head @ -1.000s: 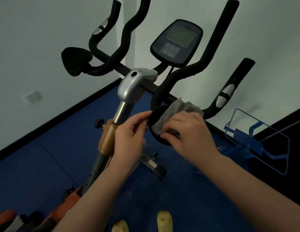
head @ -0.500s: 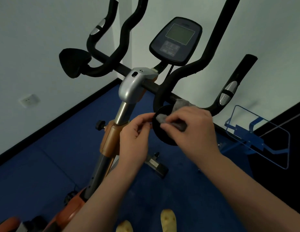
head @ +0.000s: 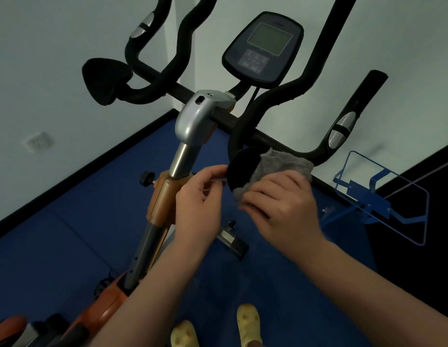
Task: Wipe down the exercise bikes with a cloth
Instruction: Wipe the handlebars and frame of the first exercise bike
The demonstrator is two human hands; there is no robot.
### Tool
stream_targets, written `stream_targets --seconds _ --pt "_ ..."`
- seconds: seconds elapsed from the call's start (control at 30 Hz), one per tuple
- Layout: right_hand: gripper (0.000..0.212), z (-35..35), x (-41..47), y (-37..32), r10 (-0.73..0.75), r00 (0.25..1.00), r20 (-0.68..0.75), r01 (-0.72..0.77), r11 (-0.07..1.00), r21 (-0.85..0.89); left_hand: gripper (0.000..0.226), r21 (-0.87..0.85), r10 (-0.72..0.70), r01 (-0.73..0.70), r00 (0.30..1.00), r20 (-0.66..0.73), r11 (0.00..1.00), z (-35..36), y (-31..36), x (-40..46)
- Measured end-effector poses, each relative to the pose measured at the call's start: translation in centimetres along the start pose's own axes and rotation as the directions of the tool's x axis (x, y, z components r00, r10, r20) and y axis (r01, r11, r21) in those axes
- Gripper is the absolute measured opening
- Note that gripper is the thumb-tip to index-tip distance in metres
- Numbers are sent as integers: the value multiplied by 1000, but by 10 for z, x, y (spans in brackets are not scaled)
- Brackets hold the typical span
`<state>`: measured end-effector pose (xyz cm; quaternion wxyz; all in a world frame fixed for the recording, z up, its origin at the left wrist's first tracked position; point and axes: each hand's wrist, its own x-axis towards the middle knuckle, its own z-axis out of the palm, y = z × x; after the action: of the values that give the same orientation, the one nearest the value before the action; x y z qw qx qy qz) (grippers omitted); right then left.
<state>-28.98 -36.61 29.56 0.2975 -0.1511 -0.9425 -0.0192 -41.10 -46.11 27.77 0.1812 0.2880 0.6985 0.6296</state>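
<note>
An exercise bike (head: 195, 121) with black foam handlebars, a silver stem and an orange frame stands in front of me. A round black elbow pad (head: 243, 169) hangs under the right side of the handlebar. My right hand (head: 280, 204) presses a grey cloth (head: 283, 164) against the pad's face. My left hand (head: 200, 199) pinches the pad's left edge between thumb and fingers. The console (head: 263, 48) sits above, between the handlebar arms.
A second black pad (head: 105, 81) is on the left handlebar. A blue metal frame (head: 383, 196) stands on the blue floor at the right, near the wall. A wall socket (head: 37, 142) is at the left. My yellow shoes (head: 248, 324) show at the bottom.
My right hand has rubbed the cloth over the pad, up and then back down and right, so more cloth shows above the fingers. My left hand keeps its pinch on the pad's edge.
</note>
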Motion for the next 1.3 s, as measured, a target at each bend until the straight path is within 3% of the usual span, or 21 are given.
stream_targets --seconds 0.13,0.3,0.53,0.7,0.87,1.1,1.3 --pt "9 16 12 -19 32 999 -40 -34 998 -59 32 -12 -25 25 999 -30 1000 -1 1 -1" --pt "13 -8 -10 9 -12 997 -74 8 999 -53 29 -17 -37 37 999 -14 999 0 2 2" --pt "6 -7 24 8 94 992 78 -101 991 91 31 0 4 -4 999 -32 1000 3 6 -3" --pt "7 -30 3 21 31 991 133 -40 997 66 31 4 8 -8 1000 -20 1000 3 7 1" --pt "6 -14 17 -1 99 994 51 -105 985 136 33 -57 -14 13 1000 -14 998 0 6 2" --pt "18 10 2 -10 -33 999 -13 32 994 -104 29 -37 -54 53 998 -36 998 0 -3 5" --pt "12 -9 -12 14 -70 996 -59 74 996 55 29 -25 -51 50 998 -43 998 -1 0 7"
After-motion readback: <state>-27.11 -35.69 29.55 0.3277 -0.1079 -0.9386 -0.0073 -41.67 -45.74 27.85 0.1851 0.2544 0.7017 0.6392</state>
